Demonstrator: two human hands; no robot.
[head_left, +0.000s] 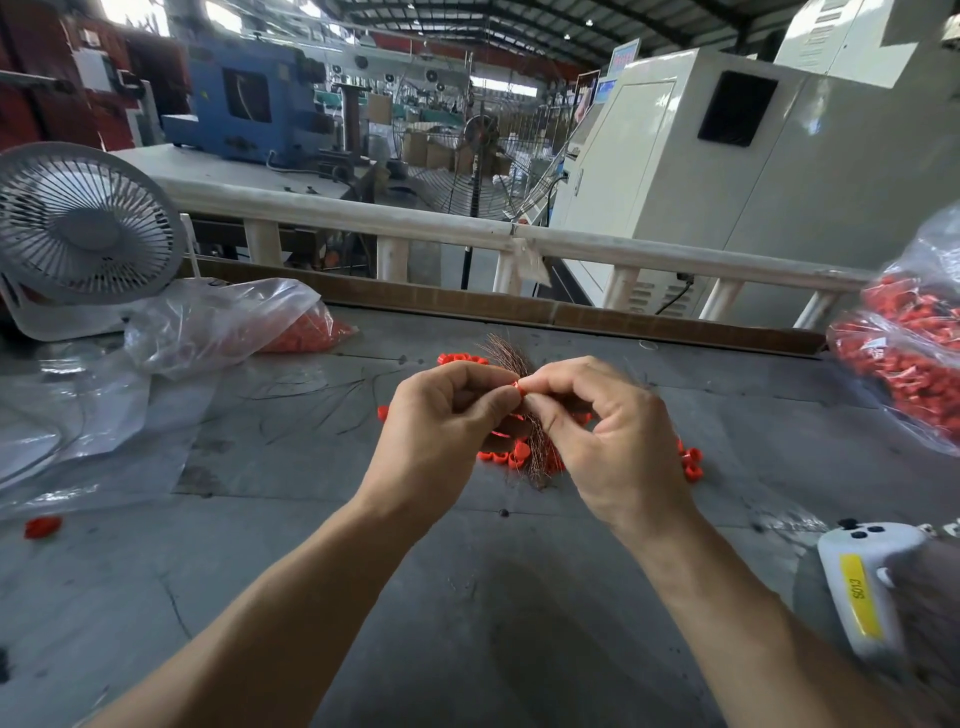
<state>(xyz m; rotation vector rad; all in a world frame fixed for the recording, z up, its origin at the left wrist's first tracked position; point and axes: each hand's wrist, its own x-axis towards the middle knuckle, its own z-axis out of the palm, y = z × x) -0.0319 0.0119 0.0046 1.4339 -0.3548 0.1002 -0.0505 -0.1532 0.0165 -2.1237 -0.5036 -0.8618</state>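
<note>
Closest to the person, on the right of the grey table (467, 597), lies a white device (857, 587) with a yellow label. Both bare forearms reach out over the tabletop, and the hands meet above its middle. The left hand (441, 415) has its fingers curled in, thumb and forefinger nipping a small red cap (517, 386). The right hand (602, 431) meets it from the other side, thumb and forefinger tips pinched on the same cap, the other fingers bent. The cap is held clear of the table, right between the two sets of fingertips. Whether a wire runs into it I cannot tell.

Under and just behind the hands lies a copper wire bundle (506, 356), with loose red caps (498, 457) scattered around it. A stray cap (42, 526) sits far to the left.

Farther out, a clear bag (228, 322) of red pieces slumps on the left, beside a white desk fan (78, 223). A second bag (909, 358), also full of red pieces, is at the right edge. Behind the table runs a pale railing (415, 223), and past it stand a blue machine (244, 98) and a cream cabinet (727, 166).
</note>
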